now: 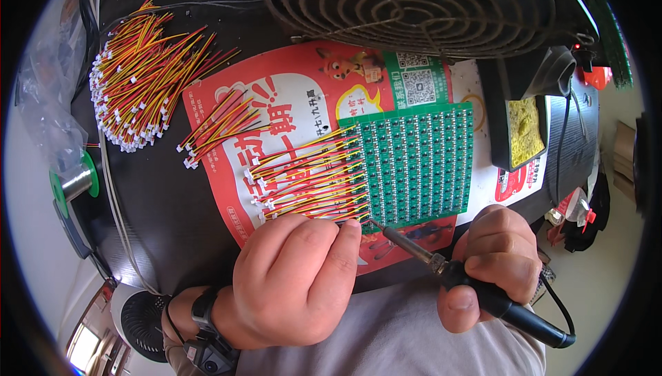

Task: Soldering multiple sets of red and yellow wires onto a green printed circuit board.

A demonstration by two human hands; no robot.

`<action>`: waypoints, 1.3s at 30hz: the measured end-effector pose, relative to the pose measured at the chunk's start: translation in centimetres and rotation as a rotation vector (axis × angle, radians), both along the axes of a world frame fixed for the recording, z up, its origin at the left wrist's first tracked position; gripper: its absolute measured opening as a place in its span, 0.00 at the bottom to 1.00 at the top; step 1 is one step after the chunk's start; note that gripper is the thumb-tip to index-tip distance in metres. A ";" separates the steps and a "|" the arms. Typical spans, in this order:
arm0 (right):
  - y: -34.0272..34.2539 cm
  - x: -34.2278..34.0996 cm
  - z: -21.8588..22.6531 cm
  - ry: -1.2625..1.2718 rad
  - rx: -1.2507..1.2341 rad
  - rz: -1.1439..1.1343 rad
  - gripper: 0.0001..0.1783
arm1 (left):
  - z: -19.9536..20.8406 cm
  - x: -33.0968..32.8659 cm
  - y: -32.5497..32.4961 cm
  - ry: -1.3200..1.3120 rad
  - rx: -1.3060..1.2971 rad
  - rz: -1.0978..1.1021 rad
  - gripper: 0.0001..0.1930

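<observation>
My right hand (498, 263) grips a soldering iron (486, 294) with a black handle. Its metal tip touches or almost touches the lower left corner of a green circuit board (420, 169) covered in rows of small parts. Closed at that same corner is my left hand (296, 276), its fingertips pinching at the lowest wire; most of that wire is hidden under the fingers. Several red, black and yellow wires (303, 176) with white plugs run side by side to the board's left edge. A small loose bunch of such wires (224, 124) lies just beyond them.
A large heap of plugged wires (138, 79) lies at the far left. Near it stands a solder spool (76, 183). A round fan grille (407, 3) fills the far side. To the right are a yellow sponge (524, 131) in a black holder and cables. A red printed sheet (227, 190) lies under the board.
</observation>
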State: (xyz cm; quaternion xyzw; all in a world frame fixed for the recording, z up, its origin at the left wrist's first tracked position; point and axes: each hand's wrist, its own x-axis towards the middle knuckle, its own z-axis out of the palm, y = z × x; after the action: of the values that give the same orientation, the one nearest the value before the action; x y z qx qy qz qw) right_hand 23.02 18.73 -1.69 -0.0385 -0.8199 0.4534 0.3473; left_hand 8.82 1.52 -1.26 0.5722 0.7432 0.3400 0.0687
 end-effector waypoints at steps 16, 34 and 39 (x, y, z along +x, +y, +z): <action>0.0 0.5 -0.4 0.052 -0.002 -0.021 0.20 | -0.2 0.0 0.0 0.029 0.007 0.016 0.12; -0.4 0.8 -0.4 0.068 -0.025 -0.105 0.16 | 2.2 -8.3 -2.5 0.086 -0.268 0.478 0.12; -0.1 0.9 -0.4 0.082 -0.013 -0.082 0.16 | 2.1 -8.2 -1.8 0.021 -0.293 0.535 0.10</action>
State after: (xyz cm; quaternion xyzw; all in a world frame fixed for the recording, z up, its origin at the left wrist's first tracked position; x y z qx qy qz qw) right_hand 23.95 18.59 -2.13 -0.0558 -0.7999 0.4452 0.3985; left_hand 0.64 -0.28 0.88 0.3433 0.9094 0.2293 0.0510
